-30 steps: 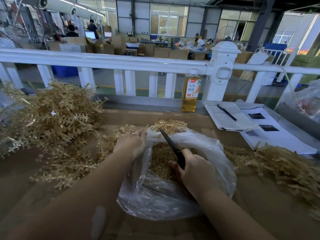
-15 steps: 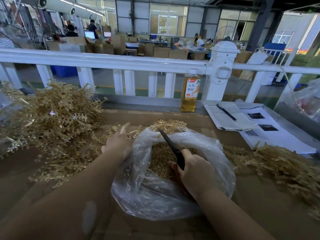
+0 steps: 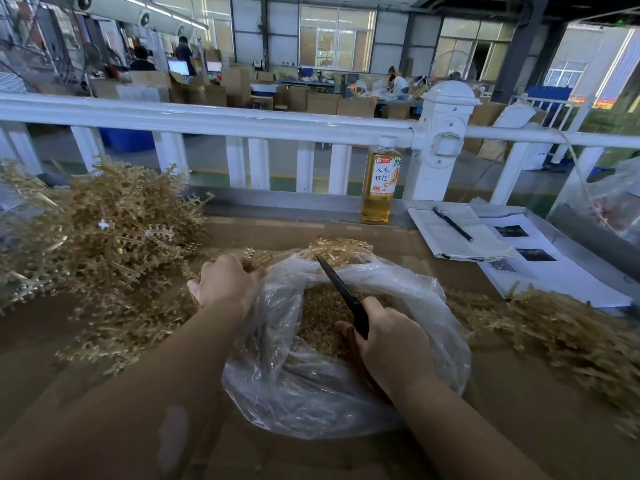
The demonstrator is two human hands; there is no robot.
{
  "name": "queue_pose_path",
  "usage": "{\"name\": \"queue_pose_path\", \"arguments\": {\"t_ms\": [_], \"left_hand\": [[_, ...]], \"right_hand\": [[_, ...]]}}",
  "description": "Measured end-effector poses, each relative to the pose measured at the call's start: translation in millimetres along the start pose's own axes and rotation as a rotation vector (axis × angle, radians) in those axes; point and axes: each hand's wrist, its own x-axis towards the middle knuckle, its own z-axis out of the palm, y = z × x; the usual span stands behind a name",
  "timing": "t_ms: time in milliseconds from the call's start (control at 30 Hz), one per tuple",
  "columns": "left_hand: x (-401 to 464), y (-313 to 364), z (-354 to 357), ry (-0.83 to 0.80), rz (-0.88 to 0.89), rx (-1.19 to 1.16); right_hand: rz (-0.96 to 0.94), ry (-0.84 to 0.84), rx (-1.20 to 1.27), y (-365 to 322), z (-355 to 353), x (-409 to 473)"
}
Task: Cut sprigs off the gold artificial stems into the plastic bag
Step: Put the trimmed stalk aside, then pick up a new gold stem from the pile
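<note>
In the head view, the left hand [image 3: 227, 284] curls its fingers round a gold stem [image 3: 256, 259] at the far left rim of the plastic bag [image 3: 311, 386], just right of the big heap of gold stems [image 3: 104, 244]. The right hand [image 3: 391, 344] grips the scissors [image 3: 341, 296] over the bag's open mouth, blades closed and pointing away toward a gold cluster beyond the rim. Under that hand, cut sprigs [image 3: 320, 317] fill the bag as small tan bits. The bag is clear, crinkled and slumped on the brown table [image 3: 540, 396]. Right of the right hand lies a second pile of stems [image 3: 561, 327], spiky and pale gold.
</note>
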Motion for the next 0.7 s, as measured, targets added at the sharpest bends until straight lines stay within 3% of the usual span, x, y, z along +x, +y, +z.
{"name": "queue_pose_path", "arguments": {"t_ms": [167, 267, 400, 500, 633, 700], "left_hand": [[-8.9, 19.8, -9.8, 0.101, 0.028, -0.485], [-24.5, 34.4, -13.9, 0.042, 0.150, -0.678], [-51.5, 38.1, -4.7, -0.164, 0.355, -0.578], [-63.1, 35.0, 1.7, -0.290, 0.410, -0.487], [-69.9, 38.8, -1.1, -0.387, 0.246, -0.710], [-67.4, 41.5, -0.4, -0.350, 0.183, -0.653]], "right_hand": [[0.012, -0.030, -0.004, -0.4, -1.9, -0.3], [0.028, -0.045, 0.006, -0.6, -4.1, -0.1], [0.045, -0.081, 0.031, -0.3, -6.2, 2.1], [0.042, -0.077, 0.034, -0.6, -7.0, 2.5], [0.050, -0.080, 0.050, -1.1, -9.3, 1.6], [0.047, -0.093, 0.058, -1.4, -11.4, 1.5]]}}
